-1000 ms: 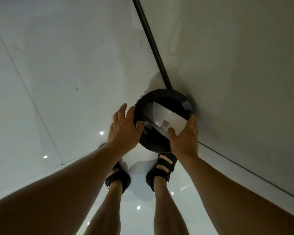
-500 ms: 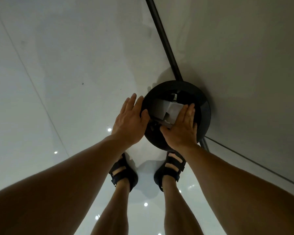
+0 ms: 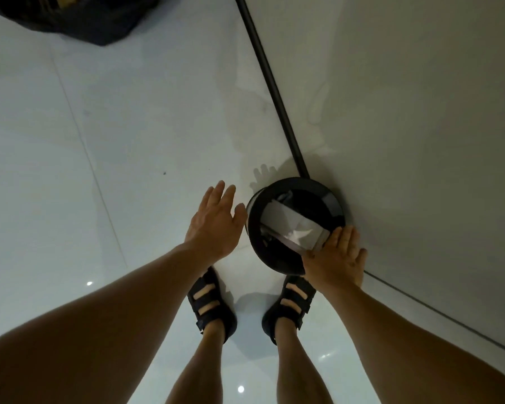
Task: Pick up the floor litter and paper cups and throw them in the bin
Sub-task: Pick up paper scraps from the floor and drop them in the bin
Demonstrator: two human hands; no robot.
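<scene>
A round black bin [image 3: 336, 207] stands on the white floor against the wall, seen from above. White paper litter [image 3: 289, 225] lies crumpled inside its mouth. My right hand [image 3: 337, 258] lies flat with straight fingers on the bin's near right rim, its fingertips at the edge of the paper. To the left of the bin, my left hand [image 3: 216, 221] hovers with fingers spread and holds nothing. I cannot make out any paper cups.
A black skirting strip [image 3: 270, 83] runs along the wall down to the bin. My feet in black sandals [image 3: 212, 309] stand just before the bin. A dark bag [image 3: 91, 16] lies on the tiles at the top left. A small dark speck [image 3: 164, 172] marks the floor.
My right hand slid from the paper in the bin's mouth to the near right rim. My left hand came off the bin's left edge. The view pulled back and the dark bag came into sight.
</scene>
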